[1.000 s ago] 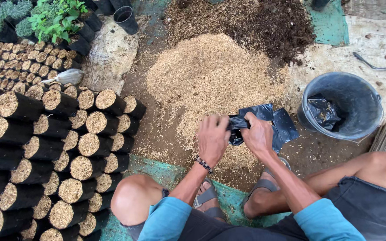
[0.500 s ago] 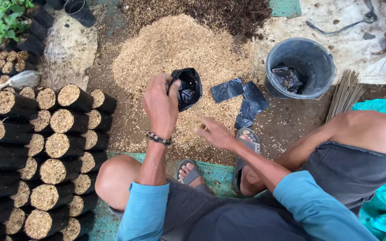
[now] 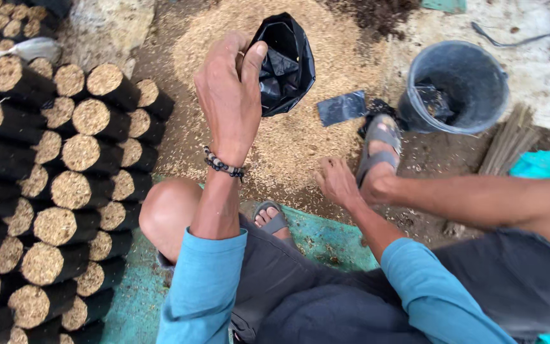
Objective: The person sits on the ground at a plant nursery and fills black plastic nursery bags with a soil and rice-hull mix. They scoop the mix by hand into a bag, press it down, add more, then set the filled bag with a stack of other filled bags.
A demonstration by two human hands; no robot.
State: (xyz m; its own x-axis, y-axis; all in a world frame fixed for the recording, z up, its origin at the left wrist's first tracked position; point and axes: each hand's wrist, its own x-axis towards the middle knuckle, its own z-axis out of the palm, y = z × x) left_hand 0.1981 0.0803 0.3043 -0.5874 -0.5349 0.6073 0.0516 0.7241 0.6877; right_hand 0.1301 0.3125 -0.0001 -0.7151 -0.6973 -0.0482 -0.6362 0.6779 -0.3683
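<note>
My left hand (image 3: pixel 230 95) is raised and grips the rim of an empty black plastic bag (image 3: pixel 286 64), its mouth held open toward me. A bead bracelet (image 3: pixel 222 165) sits on that wrist. My right hand (image 3: pixel 337 181) is low, fingers curled down onto the pile of tan husk (image 3: pixel 288 137) on the ground, beside my sandalled foot (image 3: pixel 377 150). I cannot see whether it holds any husk. More flat black bags (image 3: pixel 343 107) lie on the husk just beyond that foot.
Rows of filled black bags (image 3: pixel 65 185) lie stacked on their sides at my left. A grey bucket (image 3: pixel 456 86) with black bags inside stands at the right, with a bundle of thin sticks (image 3: pixel 510 137) beside it. Dark soil (image 3: pixel 377 13) lies behind the husk pile.
My left hand has lifted the black bag higher and closer, with its mouth now open. My right hand left the bags and dropped down onto the husk near my foot.
</note>
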